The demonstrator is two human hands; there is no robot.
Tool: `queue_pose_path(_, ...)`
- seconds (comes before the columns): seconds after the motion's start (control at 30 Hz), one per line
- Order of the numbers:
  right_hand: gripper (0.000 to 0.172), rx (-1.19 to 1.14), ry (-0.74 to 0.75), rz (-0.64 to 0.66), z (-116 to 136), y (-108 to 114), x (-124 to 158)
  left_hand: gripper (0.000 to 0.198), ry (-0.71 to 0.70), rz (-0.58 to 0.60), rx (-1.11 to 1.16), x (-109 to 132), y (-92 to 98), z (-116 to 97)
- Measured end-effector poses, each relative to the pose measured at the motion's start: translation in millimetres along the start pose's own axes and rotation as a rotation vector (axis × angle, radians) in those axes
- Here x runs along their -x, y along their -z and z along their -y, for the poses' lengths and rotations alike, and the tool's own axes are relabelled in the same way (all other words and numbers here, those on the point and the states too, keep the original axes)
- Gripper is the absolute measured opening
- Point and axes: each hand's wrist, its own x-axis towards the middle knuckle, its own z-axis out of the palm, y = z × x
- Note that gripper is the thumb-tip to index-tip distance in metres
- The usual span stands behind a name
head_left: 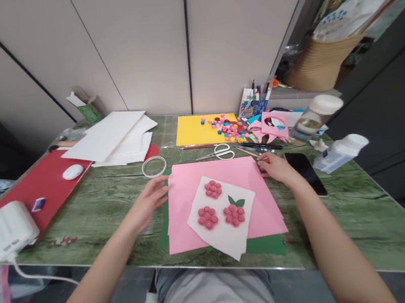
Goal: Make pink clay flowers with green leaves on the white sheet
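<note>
My left hand (152, 199) is beside the left edge of the pink paper (177, 212), its fingers stretched out and apart. At the paper's upper right corner, my right hand (276, 166) has its fingers loosely extended by the edge; whether they touch it I cannot tell. On the pink paper lies a tilted white sheet (224, 240) bearing three pink flowers made of round rolled pieces: an upper flower (213, 189), a left flower (207, 218) and a right flower (234, 215). Two green leaves (237, 201) sit above the right flower. Green paper (265, 245) shows underneath.
White-handled scissors (223, 152), a tape roll (153, 167) and yellow paper (187, 131) with small coloured pieces (226, 128) lie beyond. A phone (306, 173) and two bottles, one white-capped (341, 152), stand right. White sheets (111, 135) and a power bank (10, 230) are left.
</note>
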Motion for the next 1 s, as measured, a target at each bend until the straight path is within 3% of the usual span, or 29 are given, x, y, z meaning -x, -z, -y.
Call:
queue_pose_path(0.13, 0.027, -0.027, 0.040, -0.039, 7.3, -10.2, -2.2, 0.030, 0.219, 0.009, 0.438, 11.1, 12.7, 8.2)
queue_pose_path(0.43, 0.033, 0.017, 0.110, -0.022, 20.0, -9.3, 8.3, 0.028, 0.340, 0.012, 0.651, 15.7, 19.6, 14.3)
queue_pose_path(0.67, 0.037, -0.083, 0.043, 0.081, 25.2, -8.5, 18.7, 0.033, 0.420, 0.025, 0.611, -2.8, 27.1, 8.6)
queue_pose_path(0.77, 0.038, 0.063, 0.076, 0.044, 30.8, -7.8, 24.4, 0.038, 0.428, 0.010, 0.561, -12.1, 30.2, 10.0)
queue_pose_path(0.9, 0.039, 0.307, 0.253, -0.023, 50.0, -14.3, 50.2, 0.039, 0.415, -0.011, 0.507, -22.6, 28.8, 11.5)
queue_pose_path(1.0, 0.047, 0.327, 0.305, 0.153, 67.6, -27.7, 76.7, 0.040, 0.384, -0.043, 0.483, -26.5, 23.9, 10.9)
